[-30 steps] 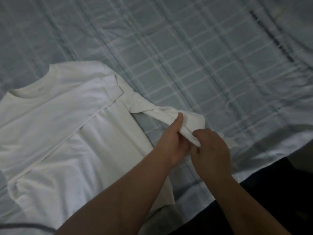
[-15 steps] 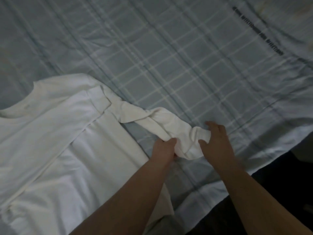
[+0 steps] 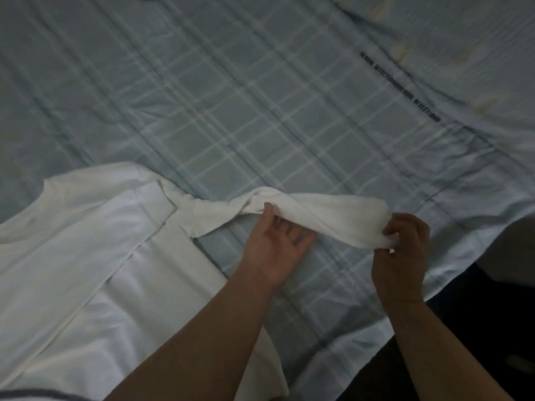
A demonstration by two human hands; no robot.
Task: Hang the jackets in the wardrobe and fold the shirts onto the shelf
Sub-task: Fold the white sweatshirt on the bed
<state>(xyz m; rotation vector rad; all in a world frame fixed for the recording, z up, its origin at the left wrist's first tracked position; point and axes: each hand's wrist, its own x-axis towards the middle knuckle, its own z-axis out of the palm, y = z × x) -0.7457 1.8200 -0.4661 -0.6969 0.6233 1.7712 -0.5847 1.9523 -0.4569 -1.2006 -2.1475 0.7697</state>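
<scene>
A white long-sleeved shirt (image 3: 86, 256) lies flat on the bed at the left, one sleeve folded across its body. Its other sleeve (image 3: 318, 215) is twisted and stretched out to the right, lifted a little off the sheet. My left hand (image 3: 275, 244) is palm up under the sleeve's middle, fingers relaxed, the thumb touching the cloth. My right hand (image 3: 402, 250) pinches the cuff end of the sleeve with curled fingers.
The bed is covered by a pale blue checked sheet (image 3: 231, 111) with a line of dark print at the upper right. The bed's edge runs along the lower right, with dark floor (image 3: 477, 328) beyond it.
The bunched sleeve has been pulled out straight to the right. My right hand moved right with the cuff, and my left hand turned palm up under the sleeve.
</scene>
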